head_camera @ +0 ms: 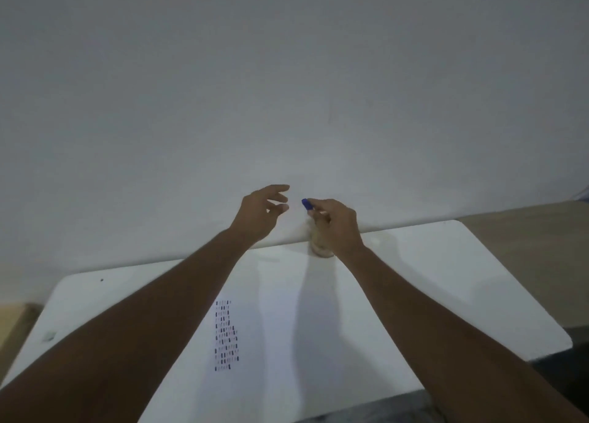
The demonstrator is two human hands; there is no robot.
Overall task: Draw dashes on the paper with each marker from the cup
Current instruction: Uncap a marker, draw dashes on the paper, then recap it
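A pale cup (319, 245) stands at the far edge of the white table (446, 279), mostly hidden behind my right hand. My right hand (336, 225) is closed on a marker with a blue cap (306, 204), held just above the cup; only the capped end shows. My left hand (263, 212) hovers to the left of the marker with its fingers spread, holding nothing. Nearer me, white paper (271, 343) lies on the table with several rows of short dark and reddish dashes (226, 336) on its left part.
A plain grey wall rises right behind the table's far edge. Wooden floor shows beyond the table at the right (526, 247) and at the left (12, 323). A small grey mark (48, 336) sits on the table's left side.
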